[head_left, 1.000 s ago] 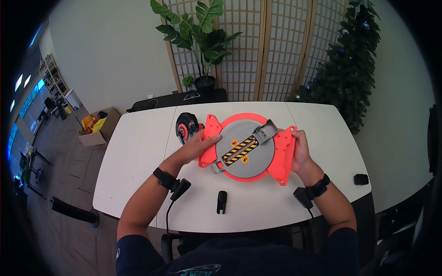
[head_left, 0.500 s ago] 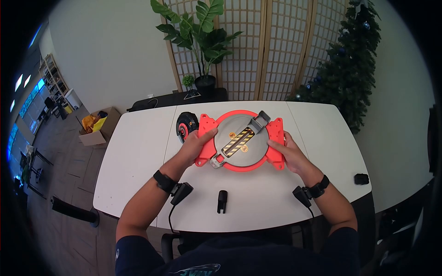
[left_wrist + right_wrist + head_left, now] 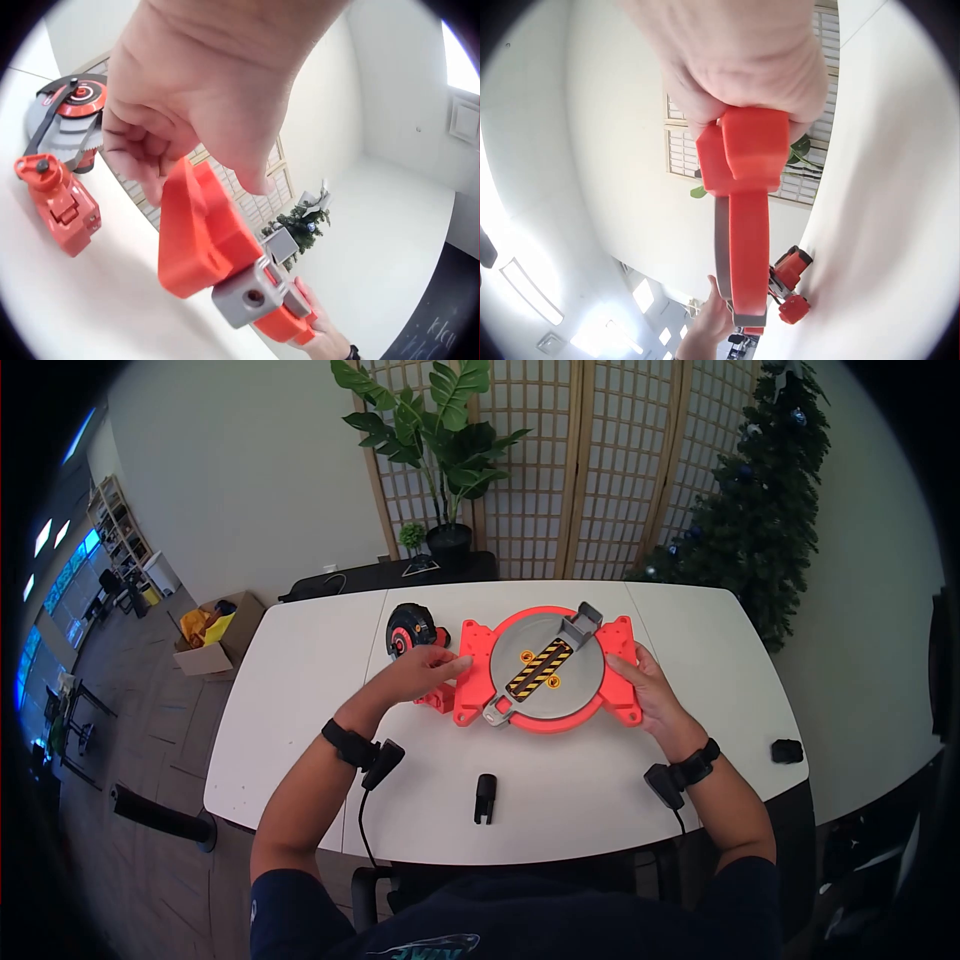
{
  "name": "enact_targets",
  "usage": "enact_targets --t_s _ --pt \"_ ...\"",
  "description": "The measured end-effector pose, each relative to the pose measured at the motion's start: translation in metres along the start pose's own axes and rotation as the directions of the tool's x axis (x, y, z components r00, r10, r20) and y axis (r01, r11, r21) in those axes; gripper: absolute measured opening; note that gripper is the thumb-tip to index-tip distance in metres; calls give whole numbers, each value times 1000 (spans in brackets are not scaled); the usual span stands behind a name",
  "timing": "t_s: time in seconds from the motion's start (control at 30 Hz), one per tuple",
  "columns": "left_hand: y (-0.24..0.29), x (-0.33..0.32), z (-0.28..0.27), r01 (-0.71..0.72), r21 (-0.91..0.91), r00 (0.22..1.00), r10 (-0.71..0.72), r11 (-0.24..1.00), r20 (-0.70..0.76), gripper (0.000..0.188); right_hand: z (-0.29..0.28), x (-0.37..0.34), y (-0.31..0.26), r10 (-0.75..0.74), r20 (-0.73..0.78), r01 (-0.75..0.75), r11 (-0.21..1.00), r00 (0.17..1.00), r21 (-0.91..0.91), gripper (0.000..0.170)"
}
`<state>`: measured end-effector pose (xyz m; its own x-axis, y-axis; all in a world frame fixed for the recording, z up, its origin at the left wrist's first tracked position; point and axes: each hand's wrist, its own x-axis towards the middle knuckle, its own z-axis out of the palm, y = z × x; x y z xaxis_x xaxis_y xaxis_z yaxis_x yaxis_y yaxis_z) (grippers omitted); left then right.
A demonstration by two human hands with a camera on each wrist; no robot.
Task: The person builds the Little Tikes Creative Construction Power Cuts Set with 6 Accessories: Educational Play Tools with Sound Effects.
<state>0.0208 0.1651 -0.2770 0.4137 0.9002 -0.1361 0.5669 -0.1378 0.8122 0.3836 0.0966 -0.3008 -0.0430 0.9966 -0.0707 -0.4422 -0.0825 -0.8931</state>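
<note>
A toy miter saw base [image 3: 548, 695], red-orange with a round grey turntable and a black-and-yellow striped slot, is held up over the white table, its top face tilted toward me. My right hand [image 3: 655, 695] grips its right wing, thumb on the front and fingers behind. At the left wing, my left hand [image 3: 415, 672] pinches the edge between thumb and bent fingers, also seen in the left wrist view around the red end [image 3: 199, 232]. Behind the left hand, the saw head [image 3: 412, 628], black and red with a grey toothed blade [image 3: 64, 124], rests on the table.
A black two-pronged piece [image 3: 485, 798] lies on the white table [image 3: 290, 740] near its front edge. Another small black object [image 3: 786, 751] sits at the right edge. Beyond the table stand a potted plant [image 3: 448, 540], a lattice screen [image 3: 530, 480] and a decorated tree [image 3: 750, 530].
The base first shifted left and away from me, then back to the right. My left hand has slid outward to its left edge, and the right thumb now lies on the front of the wing.
</note>
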Motion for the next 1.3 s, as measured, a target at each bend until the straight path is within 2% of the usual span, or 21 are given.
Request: enact_targets --t_s 0.03,0.1,0.13,0.23,0.3,0.37,0.4,0.47,0.57,0.8,1.0,1.07,1.1,1.17,1.23,1.3 --pt "1 1 -6 0 0 1000 0 1000 -1 50 -2 1 0 0 1 0 1000 1000 0 56" --pt "2 4 -17 -72 104 995 79 992 -68 35 -4 1 1 5 -36 -5 1000 999 1 54" --pt "2 6 -21 -143 120 974 161 982 -157 25 -6 2 0 6 -36 -6 1000 999 1 54" --pt "1 5 -41 -156 140 965 181 978 -190 23 -12 0 1 20 -11 -21 1000 1000 -12 54" --pt "-14 10 -50 -132 146 972 157 980 -176 29 -16 1 4 63 -86 -70 995 994 -77 56" --pt "-29 15 -53 -181 546 867 395 818 -305 51 -18 0 6 90 -91 -98 991 992 -86 57" --pt "-34 17 -55 -180 546 867 395 818 -305 51 -19 0 7 118 -97 -127 987 988 -94 58" --pt "-41 22 -60 -145 539 897 341 830 -283 73 -23 2 12 135 -86 -144 984 987 -102 59" --pt "-51 32 -65 -209 496 903 361 843 -234 76 -33 9 24 142 -70 -149 983 987 -110 60" --pt "-47 39 -64 -223 373 921 320 900 -220 70 -29 7 25 192 -74 -198 976 979 -92 59" --pt "-39 37 -60 -77 396 908 228 915 -351 66 -31 10 24 235 -76 -243 961 969 -128 57" --pt "-39 35 -60 48 374 889 131 926 -439 65 -38 12 28 243 -52 -248 958 969 -143 57" --pt "-42 35 -60 48 375 890 131 926 -438 65 -37 12 27 250 -24 -250 955 968 -160 57" --pt "-48 35 -58 63 394 831 170 917 -530 66 -36 10 27 253 -36 -255 949 967 -187 57" --pt "-42 30 -55 103 416 823 158 903 -546 66 -37 11 31 256 -48 -261 942 965 -213 57" --pt "-38 28 -52 143 437 813 147 888 -564 66 -41 16 39 224 -85 -240 906 971 -348 62"
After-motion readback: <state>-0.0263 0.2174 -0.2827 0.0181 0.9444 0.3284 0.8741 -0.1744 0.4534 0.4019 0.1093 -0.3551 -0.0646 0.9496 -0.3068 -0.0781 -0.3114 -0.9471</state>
